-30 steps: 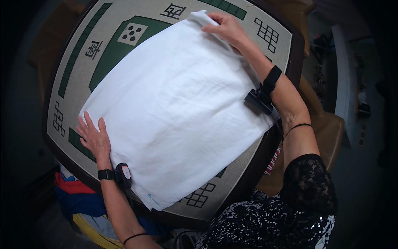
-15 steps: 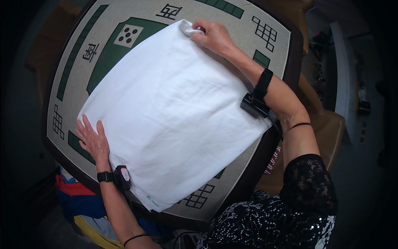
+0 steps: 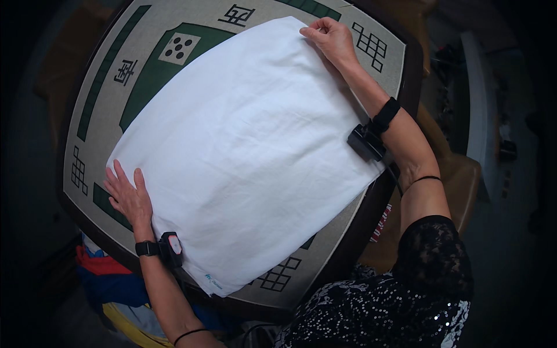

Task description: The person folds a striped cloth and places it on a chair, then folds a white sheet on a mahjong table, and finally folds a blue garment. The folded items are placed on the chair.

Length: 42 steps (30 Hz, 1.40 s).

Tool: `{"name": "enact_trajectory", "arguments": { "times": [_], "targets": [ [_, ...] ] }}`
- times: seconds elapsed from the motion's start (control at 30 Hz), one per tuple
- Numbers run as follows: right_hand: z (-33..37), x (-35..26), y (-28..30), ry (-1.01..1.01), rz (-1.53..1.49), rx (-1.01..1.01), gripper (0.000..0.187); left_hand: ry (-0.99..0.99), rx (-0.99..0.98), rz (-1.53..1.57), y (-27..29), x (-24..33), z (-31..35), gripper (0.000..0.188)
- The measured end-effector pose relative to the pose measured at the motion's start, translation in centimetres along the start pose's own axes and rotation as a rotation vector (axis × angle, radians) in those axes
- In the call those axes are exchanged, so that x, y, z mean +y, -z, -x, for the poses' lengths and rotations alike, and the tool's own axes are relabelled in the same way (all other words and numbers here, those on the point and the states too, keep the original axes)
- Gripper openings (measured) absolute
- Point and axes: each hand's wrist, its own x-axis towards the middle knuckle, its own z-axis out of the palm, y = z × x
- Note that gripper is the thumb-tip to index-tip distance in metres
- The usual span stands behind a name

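A large white cloth [image 3: 243,156] lies spread over a square table, with a small teal print at its near corner. My left hand [image 3: 130,194] lies flat at the cloth's left edge, fingers spread and pressing nothing into a grip. At the far right corner, my right hand [image 3: 333,43] has its thumb and forefinger pinched together on the cloth's edge. Faint creases run across the middle of the fabric, and the far edge lies fairly straight.
The mahjong-style table mat [image 3: 96,165] is beige with green panels and black markings, inside a dark raised rim. Tan chairs [image 3: 458,185] stand to the right. Colourful fabric [image 3: 110,278] is heaped below the near left edge. A box-like device is strapped to each wrist.
My right hand has moved right and slightly away, drawing the cloth's far corner outward. The curled corner there is now flattened. My left hand has stayed in place.
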Motion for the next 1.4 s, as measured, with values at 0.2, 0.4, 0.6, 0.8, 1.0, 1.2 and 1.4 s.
{"name": "enact_trajectory", "arguments": {
  "times": [0.2,0.4,0.6,0.8,1.0,1.2,1.4],
  "targets": [
    [0.7,-1.0,1.9,-0.249,-0.087,-0.113,0.026,-0.005,0.007,0.004,0.0,0.0,0.0,0.063],
    [2.1,-3.4,2.9,-0.26,-0.177,-0.352,0.018,-0.001,0.009,0.01,0.1,0.2,0.1,0.063],
    [2.7,-3.3,0.3,0.14,0.009,-0.381,0.032,0.002,0.005,-0.008,0.3,0.3,0.1,0.063],
    [1.8,-3.0,-1.3,0.211,0.158,-0.427,0.038,-0.001,0.007,0.002,0.1,0.3,0.1,0.062],
    [-0.3,-1.5,-2.4,0.11,-0.012,-0.384,0.047,-0.002,0.013,-0.008,0.2,0.2,0.1,0.063],
    [-0.3,-4.8,-1.0,-0.041,-0.115,-0.321,0.054,0.006,0.041,-0.028,-0.2,-0.5,0.5,0.061],
    [-3.1,0.8,-1.1,-0.203,-0.626,-0.189,0.068,-0.016,0.049,-0.033,-0.3,-0.1,0.2,0.06]
  ]
}}
